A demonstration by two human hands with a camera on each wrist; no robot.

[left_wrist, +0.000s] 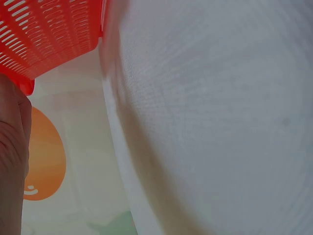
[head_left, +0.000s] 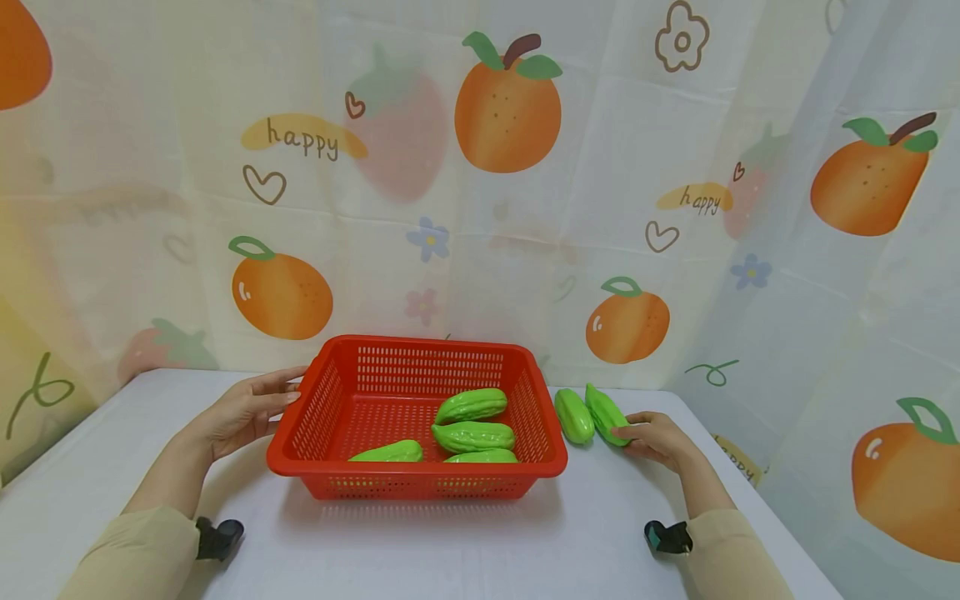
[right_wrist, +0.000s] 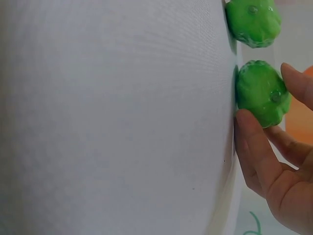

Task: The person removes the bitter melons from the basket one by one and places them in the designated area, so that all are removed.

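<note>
A red basket (head_left: 420, 468) holds several green bitter melons (head_left: 474, 437). My left hand (head_left: 243, 414) is at the basket's left side, its fairly straight fingers touching the rim; in the left wrist view only part of this hand (left_wrist: 12, 132) shows, beside the basket (left_wrist: 58, 34). To the right of the basket, two more melons lie side by side on the table. My right hand (head_left: 660, 442) has thumb and fingers around the near end of the outer melon (head_left: 604, 414). The right wrist view shows that melon (right_wrist: 261, 93) between the thumb and fingers of my hand (right_wrist: 288, 181).
The other loose melon (head_left: 573, 417) lies between the basket and the held one, close to the basket's right wall. A white cloth covers the table (head_left: 420, 558). Behind it hangs a curtain (head_left: 525, 225) printed with fruit, and it also runs along the right side.
</note>
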